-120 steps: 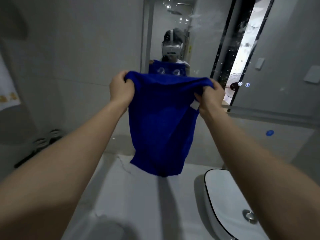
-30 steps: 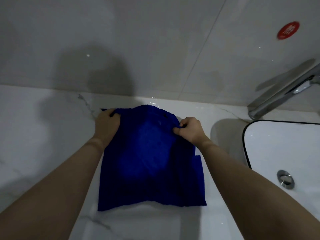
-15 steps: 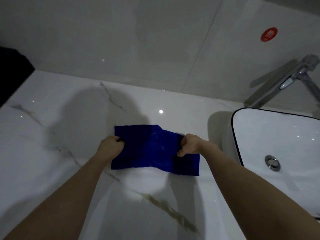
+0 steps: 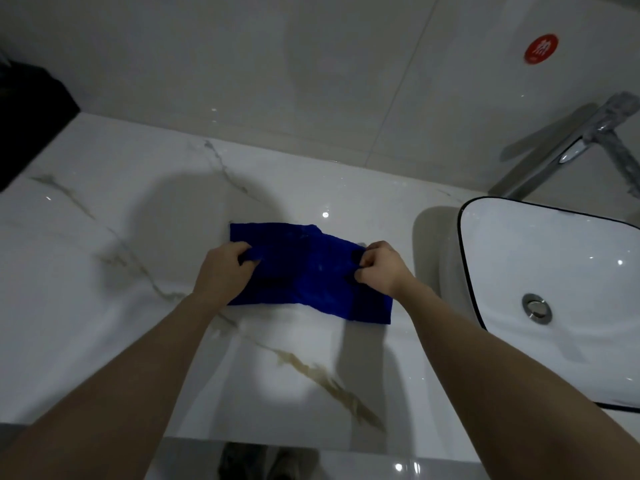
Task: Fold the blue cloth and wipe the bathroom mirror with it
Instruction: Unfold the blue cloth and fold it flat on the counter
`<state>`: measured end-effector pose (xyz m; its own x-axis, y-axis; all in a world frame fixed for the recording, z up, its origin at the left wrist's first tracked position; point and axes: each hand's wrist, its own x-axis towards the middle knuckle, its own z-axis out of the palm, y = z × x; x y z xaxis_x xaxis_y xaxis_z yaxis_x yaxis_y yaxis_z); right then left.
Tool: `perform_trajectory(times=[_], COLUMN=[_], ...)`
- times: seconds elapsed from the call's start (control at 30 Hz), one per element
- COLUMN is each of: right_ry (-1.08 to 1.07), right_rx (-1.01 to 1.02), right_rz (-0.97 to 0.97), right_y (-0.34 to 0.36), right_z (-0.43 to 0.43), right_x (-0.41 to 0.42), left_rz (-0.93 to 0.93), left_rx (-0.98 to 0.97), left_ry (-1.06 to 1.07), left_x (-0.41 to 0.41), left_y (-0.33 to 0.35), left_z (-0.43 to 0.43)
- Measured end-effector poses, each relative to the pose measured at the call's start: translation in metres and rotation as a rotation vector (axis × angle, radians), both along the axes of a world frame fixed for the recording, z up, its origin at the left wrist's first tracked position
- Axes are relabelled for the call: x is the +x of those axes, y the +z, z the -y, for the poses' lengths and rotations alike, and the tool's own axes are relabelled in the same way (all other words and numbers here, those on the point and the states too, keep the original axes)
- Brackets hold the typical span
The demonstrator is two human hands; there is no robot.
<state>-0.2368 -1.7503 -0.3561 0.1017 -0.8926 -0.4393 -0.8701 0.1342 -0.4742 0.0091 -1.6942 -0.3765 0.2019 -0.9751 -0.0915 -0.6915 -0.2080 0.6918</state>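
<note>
Marble surface (image 4: 104,306) lies under us. Our left hand (image 4: 225,268), fingers curled, pinches the left edge of the cloth (image 4: 304,271), which lies folded flat there. Our right hand (image 4: 381,268) pinches the right edge, near the sink (image 4: 443,258). Lifting unevenly could, we judge, let the layers slip apart and unfold.

Marble counter (image 4: 104,237), grey tile wall (image 4: 242,64)
</note>
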Motion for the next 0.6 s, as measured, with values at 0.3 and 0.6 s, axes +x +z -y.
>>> perform_trajectory(times=[0.3,0.6], right_ry=[-0.318,0.142], right_rx=[0.098,-0.302], right_rz=[0.130,0.371], right_y=[0.004,0.053], right_z=[0.022,0.029], right_x=[0.008,0.028], left_rz=[0.056,-0.265], left_rx=[0.200,0.004], left_ry=[0.011,-0.424], left_x=[-0.003,-0.077], left_y=[-0.001,0.037], left_z=[0.026,0.068])
